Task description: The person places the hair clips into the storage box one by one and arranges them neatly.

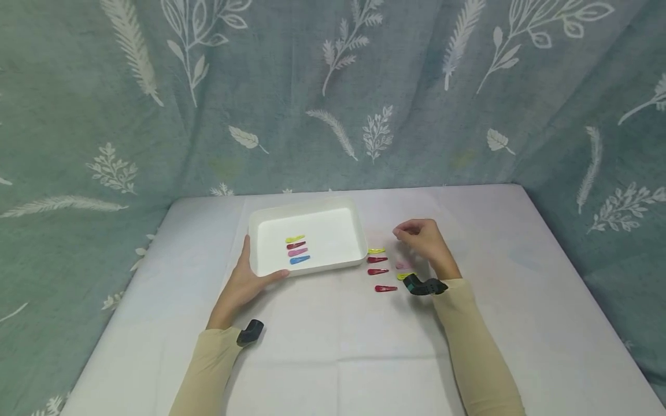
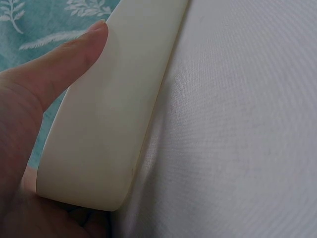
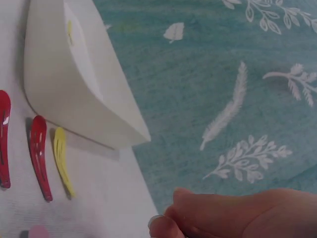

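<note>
Two poses show: the left hand grips the white tray at its 8 o'clock corner, thumb along the near rim and fingers about the end, probably to keep so light a thing from sliding. At the tray's 3 o'clock, the right hand hovers over the table with its fingers curled in and thumb drawn close — nothing shows in the pinch.

The tray appears to rest flat; it looks like smooth, dull plastic, with rounded corners and flared walls. Inside, towards 7 o'clock from its middle, four hair clips lie in a short column: yellow, red, pink and blue, spaced apart, presumably so each stays distinct.

At the tray's 4 o'clock, a second column runs nearer: a yellow clip, then three red clips — slim teardrops, slit down the middle, glossy as enamel. Just to their 3 o'clock, partly hidden by the right wrist camera, are pink and yellow pieces.

Beyond, at 12 o'clock, hangs softly creased teal cloth, printed with pale leaves.
</note>
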A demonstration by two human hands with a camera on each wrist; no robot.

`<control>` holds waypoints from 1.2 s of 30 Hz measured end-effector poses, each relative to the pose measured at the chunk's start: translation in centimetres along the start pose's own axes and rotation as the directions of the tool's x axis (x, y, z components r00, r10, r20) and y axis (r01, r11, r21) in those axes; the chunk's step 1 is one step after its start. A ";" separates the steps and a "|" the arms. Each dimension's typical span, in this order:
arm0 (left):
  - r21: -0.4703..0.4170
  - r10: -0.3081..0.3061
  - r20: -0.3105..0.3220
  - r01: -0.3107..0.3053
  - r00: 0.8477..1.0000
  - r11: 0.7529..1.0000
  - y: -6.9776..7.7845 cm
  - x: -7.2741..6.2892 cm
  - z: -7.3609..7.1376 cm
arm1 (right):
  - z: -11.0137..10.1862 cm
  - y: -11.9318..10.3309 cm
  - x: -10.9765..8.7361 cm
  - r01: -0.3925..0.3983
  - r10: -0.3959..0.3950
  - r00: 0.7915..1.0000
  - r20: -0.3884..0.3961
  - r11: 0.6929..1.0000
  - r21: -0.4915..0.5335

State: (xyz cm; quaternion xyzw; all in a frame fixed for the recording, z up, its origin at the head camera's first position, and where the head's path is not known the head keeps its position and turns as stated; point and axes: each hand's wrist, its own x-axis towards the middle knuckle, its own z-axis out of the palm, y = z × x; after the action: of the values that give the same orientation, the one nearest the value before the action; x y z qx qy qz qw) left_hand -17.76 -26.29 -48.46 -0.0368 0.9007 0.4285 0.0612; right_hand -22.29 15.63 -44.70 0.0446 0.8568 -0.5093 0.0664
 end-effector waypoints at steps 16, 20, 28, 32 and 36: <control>-0.012 0.028 -0.007 -0.028 1.000 1.000 -0.2 -0.1 0.1 | 1.9 0.8 0.6 -0.087 0.095 0.993 0.068 0.990 -0.115; -0.011 0.025 -0.007 -0.025 1.000 1.000 -0.2 -0.1 0.1 | 2.2 0.8 0.5 -0.098 0.108 0.991 0.080 0.987 -0.126; -0.019 0.033 0.000 -0.033 0.999 0.999 -0.1 -0.1 0.1 | 2.6 0.6 0.2 -0.107 0.123 0.986 0.110 0.985 -0.137; -0.023 0.034 -0.005 -0.034 0.999 0.999 -0.1 -0.1 0.1 | 2.7 0.6 0.2 -0.108 0.124 0.986 0.112 0.985 -0.133; -0.008 0.010 -0.001 -0.010 1.000 1.000 0.0 -0.2 0.0 | 2.7 0.6 0.3 -0.093 0.109 0.987 0.122 0.987 -0.135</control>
State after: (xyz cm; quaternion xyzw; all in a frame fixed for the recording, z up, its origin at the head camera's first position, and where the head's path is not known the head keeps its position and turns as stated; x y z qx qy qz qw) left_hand -17.60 -26.32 -48.47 -0.0329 0.8992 0.4325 0.0584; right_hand -22.33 13.52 -46.53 0.0507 0.8784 -0.4509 0.1500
